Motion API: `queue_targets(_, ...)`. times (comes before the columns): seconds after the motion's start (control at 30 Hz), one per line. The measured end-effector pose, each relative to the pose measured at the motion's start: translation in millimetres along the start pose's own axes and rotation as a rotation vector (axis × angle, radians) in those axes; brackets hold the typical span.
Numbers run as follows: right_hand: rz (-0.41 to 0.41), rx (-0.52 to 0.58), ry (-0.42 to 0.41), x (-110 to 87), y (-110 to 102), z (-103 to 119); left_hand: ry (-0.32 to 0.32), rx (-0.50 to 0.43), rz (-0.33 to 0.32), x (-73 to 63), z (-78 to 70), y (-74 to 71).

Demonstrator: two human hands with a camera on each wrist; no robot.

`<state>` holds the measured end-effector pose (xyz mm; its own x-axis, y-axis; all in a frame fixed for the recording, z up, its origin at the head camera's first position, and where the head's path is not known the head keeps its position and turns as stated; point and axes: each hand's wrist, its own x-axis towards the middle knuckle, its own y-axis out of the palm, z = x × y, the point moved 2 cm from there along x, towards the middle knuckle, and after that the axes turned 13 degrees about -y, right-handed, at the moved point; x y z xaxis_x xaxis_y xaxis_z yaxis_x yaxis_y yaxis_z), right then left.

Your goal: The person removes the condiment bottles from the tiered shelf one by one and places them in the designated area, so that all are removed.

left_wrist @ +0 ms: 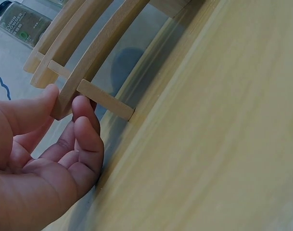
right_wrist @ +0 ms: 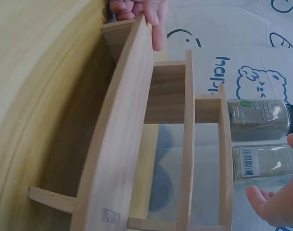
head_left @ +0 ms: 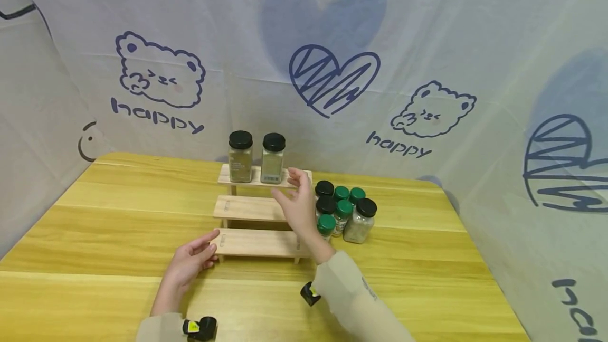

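Note:
A three-tier wooden shelf rack [head_left: 261, 243] stands on the table. My left hand [head_left: 187, 263] pinches the left end of its lowest tier; in the left wrist view the thumb lies on the board [left_wrist: 108, 45] and curled fingers sit under it. Two glass spice jars with black lids, a left one [head_left: 240, 162] and a right one [head_left: 272, 165], stand upright on the top tier. My right hand [head_left: 300, 207] is just right of the right jar, thumb and fingers spread, holding nothing. In the right wrist view its fingertips are near that jar [right_wrist: 266, 162]; contact is unclear.
Right of the rack several jars stand close together, some with green lids [head_left: 343, 208], some with black, including a larger black-lidded jar [head_left: 359, 221]. My right forearm partly hides the group. A printed cloth [head_left: 332, 136] hangs behind the wooden table [head_left: 418, 278].

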<state>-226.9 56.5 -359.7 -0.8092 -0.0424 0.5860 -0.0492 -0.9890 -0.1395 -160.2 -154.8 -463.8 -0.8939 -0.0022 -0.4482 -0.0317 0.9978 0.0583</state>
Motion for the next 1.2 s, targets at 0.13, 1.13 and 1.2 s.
queue_targets(0.13, 0.003, -0.023, -0.02, 3.7, 2.1, -0.9, 0.002, 0.0, 0.006, -0.3, 0.0, 0.0)
queue_targets(1.13, 0.016, -0.063, -0.049, 35.4, 13.0, -6.1, -0.002, 0.002, -0.008, -1.3, 0.5, 0.0)
queue_targets(1.2, 0.017, -0.058, -0.055, 37.4, 13.5, -5.1, -0.001, 0.0, -0.006, -1.0, 0.7, -0.2)
